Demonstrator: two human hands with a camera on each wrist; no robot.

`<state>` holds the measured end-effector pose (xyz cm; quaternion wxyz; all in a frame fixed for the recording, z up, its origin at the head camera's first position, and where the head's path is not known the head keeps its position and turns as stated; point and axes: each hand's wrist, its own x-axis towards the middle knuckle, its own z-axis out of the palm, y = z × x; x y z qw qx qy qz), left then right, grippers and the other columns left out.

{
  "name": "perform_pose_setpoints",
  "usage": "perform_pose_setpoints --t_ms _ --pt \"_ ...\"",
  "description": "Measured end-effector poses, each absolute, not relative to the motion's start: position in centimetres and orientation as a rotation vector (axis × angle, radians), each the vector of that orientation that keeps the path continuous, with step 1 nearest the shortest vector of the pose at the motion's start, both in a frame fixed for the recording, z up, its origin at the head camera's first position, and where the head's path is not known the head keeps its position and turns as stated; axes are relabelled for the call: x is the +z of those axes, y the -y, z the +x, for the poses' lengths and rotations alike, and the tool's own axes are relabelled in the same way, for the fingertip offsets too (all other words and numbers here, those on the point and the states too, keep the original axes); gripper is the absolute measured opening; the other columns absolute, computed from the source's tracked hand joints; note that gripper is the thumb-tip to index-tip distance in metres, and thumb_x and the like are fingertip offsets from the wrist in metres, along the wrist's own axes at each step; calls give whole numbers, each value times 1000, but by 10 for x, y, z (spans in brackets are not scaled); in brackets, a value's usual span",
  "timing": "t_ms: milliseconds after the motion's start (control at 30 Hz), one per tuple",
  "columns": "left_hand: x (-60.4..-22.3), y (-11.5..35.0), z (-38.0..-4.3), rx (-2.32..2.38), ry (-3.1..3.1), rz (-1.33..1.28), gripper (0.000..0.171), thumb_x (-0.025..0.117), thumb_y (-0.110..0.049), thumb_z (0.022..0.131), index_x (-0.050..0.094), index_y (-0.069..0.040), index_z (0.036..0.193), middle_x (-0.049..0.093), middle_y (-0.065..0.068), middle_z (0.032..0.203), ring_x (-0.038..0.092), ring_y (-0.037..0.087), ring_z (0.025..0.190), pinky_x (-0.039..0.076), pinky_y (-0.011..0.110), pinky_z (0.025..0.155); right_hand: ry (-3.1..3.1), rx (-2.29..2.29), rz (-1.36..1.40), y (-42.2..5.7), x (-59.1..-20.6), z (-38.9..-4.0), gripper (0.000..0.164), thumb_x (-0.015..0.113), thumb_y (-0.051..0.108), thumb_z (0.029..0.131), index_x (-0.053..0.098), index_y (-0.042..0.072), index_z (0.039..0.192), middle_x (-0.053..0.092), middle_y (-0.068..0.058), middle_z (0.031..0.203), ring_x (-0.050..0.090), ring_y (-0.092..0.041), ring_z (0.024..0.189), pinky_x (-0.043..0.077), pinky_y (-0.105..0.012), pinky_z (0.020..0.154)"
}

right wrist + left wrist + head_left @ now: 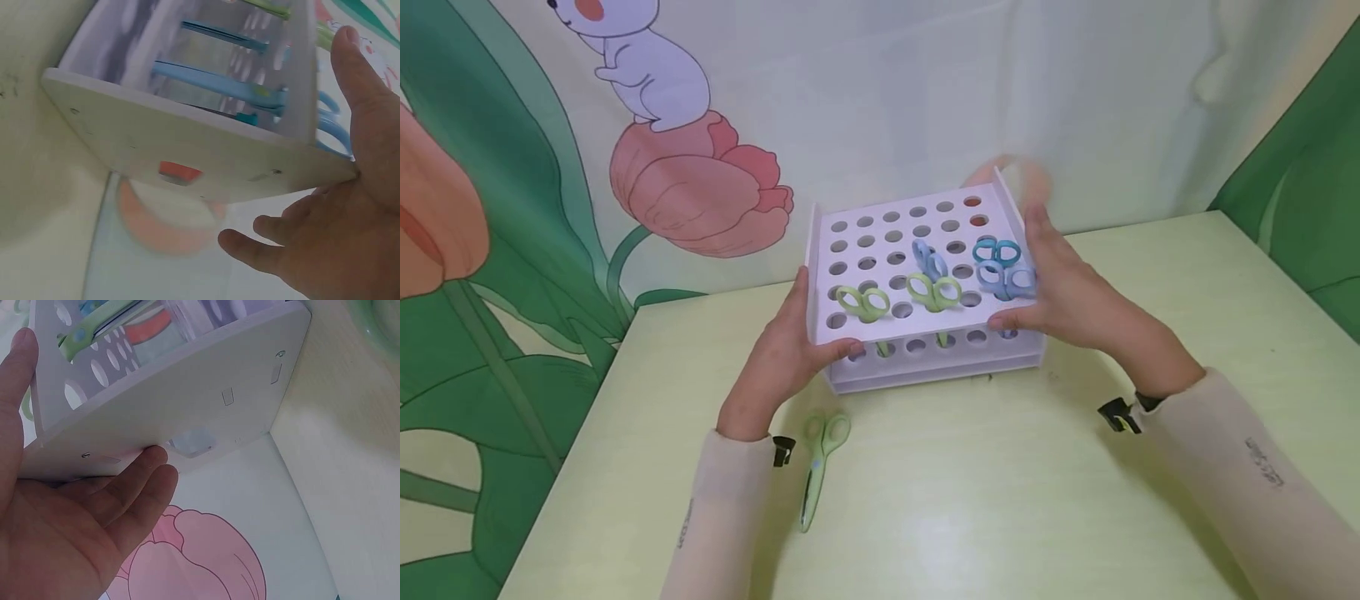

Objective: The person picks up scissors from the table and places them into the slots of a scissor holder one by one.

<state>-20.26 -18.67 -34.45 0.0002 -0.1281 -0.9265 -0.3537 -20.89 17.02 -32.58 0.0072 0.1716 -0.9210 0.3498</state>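
A white scissors rack with rows of round holes stands at the back of the table. My left hand holds its left side, thumb over the front edge and fingers along the outside of the side panel. At the opposite side, my right hand holds the rack likewise, with some fingers spread off the panel. Green scissors, light blue scissors and teal scissors sit in the holes, handles up. Another pair of green scissors lies on the table near my left wrist.
The pale green table meets a printed curtain right behind the rack. Orange-red patches show through two holes at the rack's back right corner. Each wrist wears a black strap with a small buckle.
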Motion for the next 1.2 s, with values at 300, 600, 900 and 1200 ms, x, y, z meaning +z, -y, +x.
perform_pose_setpoints --t_ms 300,600,900,1200 --pt "-346 190 -199 -1083 2922 -400 128 87 -43 79 -9 -27 162 40 5 149 48 26 120 40 48 103 2974 1092 571 -174 -332 -213 136 89 42 77 -15 14 160 -3 -9 168 28 -35 142 30 -54 111" --pt "-356 205 -185 -1390 2802 -498 100 80 -29 90 13 -30 164 37 -2 157 57 26 121 48 44 97 3027 1090 555 -182 -328 -216 134 87 47 77 -12 17 161 20 -16 162 46 -34 118 39 -52 98" --pt "-385 236 -171 -2019 2480 -469 73 64 -4 99 25 -9 160 53 24 142 67 23 110 51 31 94 3045 1101 540 -184 -329 -219 134 88 45 77 -12 18 161 17 -15 164 43 -34 120 38 -53 100" --pt "-418 261 -162 -1821 2798 -585 33 64 0 96 63 1 129 55 13 144 46 31 137 33 44 111 3052 1106 543 -183 -327 -218 134 88 44 77 -12 18 161 13 -14 166 42 -34 122 36 -54 103"
